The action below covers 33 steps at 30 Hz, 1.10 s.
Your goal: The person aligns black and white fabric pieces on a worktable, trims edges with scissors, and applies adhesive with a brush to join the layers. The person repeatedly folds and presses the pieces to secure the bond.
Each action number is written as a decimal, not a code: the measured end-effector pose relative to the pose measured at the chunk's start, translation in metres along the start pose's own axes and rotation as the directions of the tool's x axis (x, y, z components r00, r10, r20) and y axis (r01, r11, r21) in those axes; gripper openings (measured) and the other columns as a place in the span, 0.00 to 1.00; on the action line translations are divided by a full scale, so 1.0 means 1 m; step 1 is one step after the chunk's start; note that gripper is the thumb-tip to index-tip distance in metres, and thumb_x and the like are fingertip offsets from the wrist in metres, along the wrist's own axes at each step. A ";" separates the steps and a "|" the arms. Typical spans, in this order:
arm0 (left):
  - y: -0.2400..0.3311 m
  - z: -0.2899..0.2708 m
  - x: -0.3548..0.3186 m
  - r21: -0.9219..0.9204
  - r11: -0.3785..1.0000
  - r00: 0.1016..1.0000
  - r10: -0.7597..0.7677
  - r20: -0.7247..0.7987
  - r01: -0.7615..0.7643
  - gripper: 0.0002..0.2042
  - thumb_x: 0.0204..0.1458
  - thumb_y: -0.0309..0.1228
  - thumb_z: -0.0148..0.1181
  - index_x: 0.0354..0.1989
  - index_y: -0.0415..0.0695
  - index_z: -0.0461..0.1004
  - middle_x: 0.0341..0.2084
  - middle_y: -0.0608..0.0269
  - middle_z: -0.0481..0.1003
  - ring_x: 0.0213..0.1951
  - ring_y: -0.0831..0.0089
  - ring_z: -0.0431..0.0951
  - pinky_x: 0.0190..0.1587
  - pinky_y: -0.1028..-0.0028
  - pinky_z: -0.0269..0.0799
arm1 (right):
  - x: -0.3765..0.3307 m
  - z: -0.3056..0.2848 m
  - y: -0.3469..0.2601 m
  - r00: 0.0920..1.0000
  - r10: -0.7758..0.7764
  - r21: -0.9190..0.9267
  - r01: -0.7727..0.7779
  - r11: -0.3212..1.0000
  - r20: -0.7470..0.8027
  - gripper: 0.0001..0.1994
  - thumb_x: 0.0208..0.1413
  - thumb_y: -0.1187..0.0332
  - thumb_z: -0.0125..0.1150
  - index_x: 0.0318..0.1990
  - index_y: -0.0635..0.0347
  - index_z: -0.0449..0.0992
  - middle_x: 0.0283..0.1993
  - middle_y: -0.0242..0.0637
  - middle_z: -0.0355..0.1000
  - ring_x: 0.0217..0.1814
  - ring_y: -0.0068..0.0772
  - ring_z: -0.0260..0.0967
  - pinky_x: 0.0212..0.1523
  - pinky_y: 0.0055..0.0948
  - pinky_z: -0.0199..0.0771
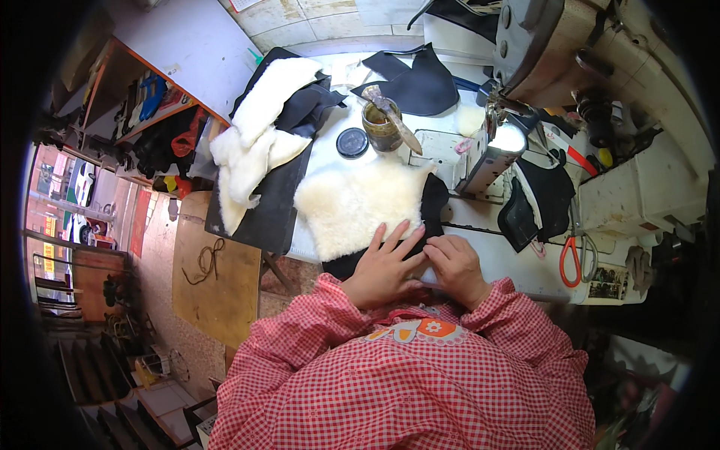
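Observation:
A cream fleece piece (360, 199) lies fluffy side up on the white table, with a black leather piece (433, 199) showing from beneath its right and lower edges. My left hand (386, 268) rests on the fleece's lower right part with fingers spread. Beside it, my right hand (456, 268) has its fingers bent and pressed together at the black edge. What those fingers pinch, if anything, is hidden. Beyond the fleece stands an open glue jar (381, 127) with a smeared flat stick (393, 120) across its mouth. Its dark lid (352, 142) lies just left.
More white fleece (259, 142) is heaped over black sheets at the left. Black leather pieces (420, 82) lie at the back. A sewing machine (510, 142) stands at the right, near cut black pieces (544, 195) and red-handled scissors (571, 262). A wooden board (214, 277) is at the lower left.

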State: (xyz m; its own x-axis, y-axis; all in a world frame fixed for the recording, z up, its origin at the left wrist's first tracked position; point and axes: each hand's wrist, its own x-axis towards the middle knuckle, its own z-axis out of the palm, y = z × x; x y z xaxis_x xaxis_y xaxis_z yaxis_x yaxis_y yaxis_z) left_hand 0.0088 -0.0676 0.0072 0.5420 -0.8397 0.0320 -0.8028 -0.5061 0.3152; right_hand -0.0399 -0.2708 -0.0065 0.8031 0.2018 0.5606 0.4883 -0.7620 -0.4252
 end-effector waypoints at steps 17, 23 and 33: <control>-0.013 -0.005 0.050 0.114 0.983 0.953 -0.110 -0.284 0.147 0.10 0.47 0.35 0.64 0.33 0.45 0.73 0.34 0.59 0.70 0.41 0.60 0.70 0.44 0.64 0.66 | -0.011 0.009 -0.011 0.994 0.088 -0.060 -0.084 0.995 0.058 0.13 0.49 0.73 0.64 0.44 0.60 0.78 0.46 0.41 0.70 0.46 0.44 0.69 0.48 0.40 0.70; -0.025 -0.003 0.050 0.230 0.973 0.942 0.052 -0.332 0.027 0.06 0.49 0.34 0.60 0.31 0.46 0.72 0.31 0.61 0.70 0.39 0.63 0.70 0.45 0.65 0.64 | -0.011 0.009 -0.011 0.993 0.097 -0.080 -0.091 0.993 0.064 0.13 0.48 0.73 0.65 0.44 0.60 0.78 0.46 0.40 0.70 0.46 0.44 0.69 0.48 0.40 0.70; -0.030 0.000 0.050 -0.043 0.994 0.902 -0.105 -0.419 0.096 0.08 0.45 0.30 0.66 0.29 0.46 0.71 0.29 0.61 0.69 0.37 0.59 0.71 0.39 0.63 0.65 | -0.009 0.007 -0.012 0.991 0.095 -0.091 -0.087 0.992 0.091 0.16 0.50 0.72 0.63 0.48 0.60 0.77 0.48 0.39 0.70 0.48 0.41 0.68 0.50 0.39 0.69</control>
State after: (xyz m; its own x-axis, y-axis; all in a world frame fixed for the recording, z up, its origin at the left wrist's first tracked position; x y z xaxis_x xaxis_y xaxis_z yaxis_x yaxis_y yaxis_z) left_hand 0.0597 -0.0940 -0.0003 0.6776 -0.6216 0.3929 -0.7354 -0.5757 0.3574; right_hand -0.0510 -0.2588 -0.0117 0.8739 0.1834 0.4502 0.3833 -0.8296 -0.4059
